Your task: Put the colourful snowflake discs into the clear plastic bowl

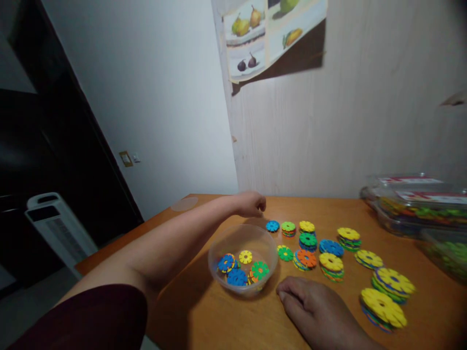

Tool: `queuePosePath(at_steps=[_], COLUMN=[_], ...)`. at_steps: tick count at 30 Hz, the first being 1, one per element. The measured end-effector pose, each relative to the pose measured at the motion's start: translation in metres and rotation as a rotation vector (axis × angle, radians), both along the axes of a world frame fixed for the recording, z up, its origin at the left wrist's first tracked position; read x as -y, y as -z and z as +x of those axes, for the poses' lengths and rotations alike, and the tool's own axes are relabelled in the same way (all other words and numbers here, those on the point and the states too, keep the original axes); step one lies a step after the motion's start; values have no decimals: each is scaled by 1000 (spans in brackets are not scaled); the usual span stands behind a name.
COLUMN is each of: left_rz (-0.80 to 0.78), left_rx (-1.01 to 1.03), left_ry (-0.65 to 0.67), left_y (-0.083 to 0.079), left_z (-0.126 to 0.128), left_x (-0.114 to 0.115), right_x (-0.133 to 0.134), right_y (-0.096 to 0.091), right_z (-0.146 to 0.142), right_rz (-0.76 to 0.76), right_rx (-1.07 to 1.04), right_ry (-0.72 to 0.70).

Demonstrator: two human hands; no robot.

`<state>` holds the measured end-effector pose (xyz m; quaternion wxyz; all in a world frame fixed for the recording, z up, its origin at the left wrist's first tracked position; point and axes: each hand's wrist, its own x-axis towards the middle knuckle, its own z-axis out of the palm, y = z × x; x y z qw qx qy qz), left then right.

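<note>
My left hand (251, 203) reaches across the orange wooden table (204, 316), fingers curled in a loose pinch just left of a blue flower-shaped disc (272, 226); I cannot make out anything between the fingers. My right hand (310, 304) lies on the table near the front, fingers bent down and together, holding nothing I can see. Between my arms stands a clear plastic bowl (219, 245) with several coloured discs (239, 271) inside. To the right of the bowl lie several low stacks of coloured discs (331, 265), many topped yellow.
Clear plastic boxes (419, 209) with more coloured pieces stand at the table's right back. A pale wood-grain wall with a fruit poster (262, 34) is behind. A white fan heater (54, 228) stands on the floor at left, beside a dark doorway.
</note>
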<state>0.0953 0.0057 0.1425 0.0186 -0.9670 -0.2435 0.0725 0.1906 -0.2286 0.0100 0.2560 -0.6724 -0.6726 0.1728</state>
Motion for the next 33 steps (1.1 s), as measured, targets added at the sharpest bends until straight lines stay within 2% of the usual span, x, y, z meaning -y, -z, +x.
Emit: queuePosePath(at_steps=[4, 8, 13, 17, 20, 23, 28, 30, 33], left_rz=[-24, 3, 71, 52, 15, -6, -19, -43, -72], left_rx=[-151, -249, -273, -280, -204, -104, 37, 67, 51], left_ry=[44, 72, 71, 68, 84, 92, 138, 149, 144], left_y=[25, 42, 47, 39, 24, 1, -34, -40, -35], left_z=[37, 59, 69, 68, 57, 34, -17, -35, -55], left_x=[-10, -11, -8, -6, -3, 4, 36, 51, 68], right_x=[0, 0, 1, 1, 2, 2, 2, 2, 2], right_y=[3, 1, -4, -4, -3, -3, -1, 1, 4], right_z=[1, 0, -2, -1, 0, 1, 1, 2, 3], right_rz=[41, 48, 58, 69, 75, 56, 34, 32, 35], right_rx=[2, 14, 21, 19, 8, -5, -28, -38, -49], right_ry=[-17, -19, -20, -27, -30, -21, -20, -16, -15])
